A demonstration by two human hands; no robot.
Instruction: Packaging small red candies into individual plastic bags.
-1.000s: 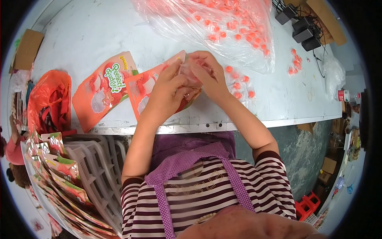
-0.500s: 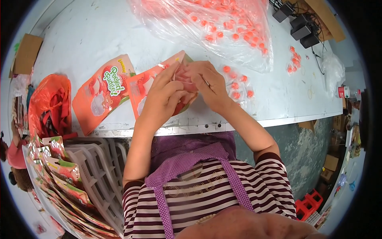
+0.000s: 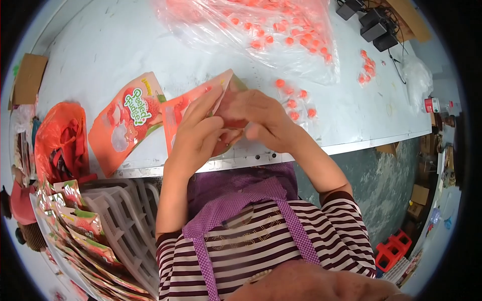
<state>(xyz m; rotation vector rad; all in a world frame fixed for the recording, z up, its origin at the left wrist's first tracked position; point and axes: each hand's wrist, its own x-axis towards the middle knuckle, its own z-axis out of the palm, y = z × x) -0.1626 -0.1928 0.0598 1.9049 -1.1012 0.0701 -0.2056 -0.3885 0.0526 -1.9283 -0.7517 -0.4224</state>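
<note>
My left hand [image 3: 196, 131] is closed on a pink and red printed pouch [image 3: 183, 103] at the table's front edge, its thumb and fingers along the pouch's near side. The pouch is tilted, its mouth gaping toward my right hand [image 3: 268, 120]. That hand is at the mouth, its fingers smeared by motion and its thumb apart on the near side; whether it holds anything is hidden. A second pouch [image 3: 128, 123] of the same kind lies flat to the left. Several small clear packets with red-orange caps [image 3: 293, 103] lie just right of my right hand.
A large clear plastic bag [image 3: 281, 40] of red-capped packets fills the far middle. More capped packets [image 3: 367, 66] and black power adapters [image 3: 374, 25] lie far right. At left are a red plastic bag [image 3: 59, 131] and a white crate [image 3: 118, 215] beside stacked pouches [image 3: 83, 226].
My right hand has drawn slightly back from the pouch's mouth, its thumb now apart from my left fingers. My left hand keeps its hold. The whole view has shifted a little.
</note>
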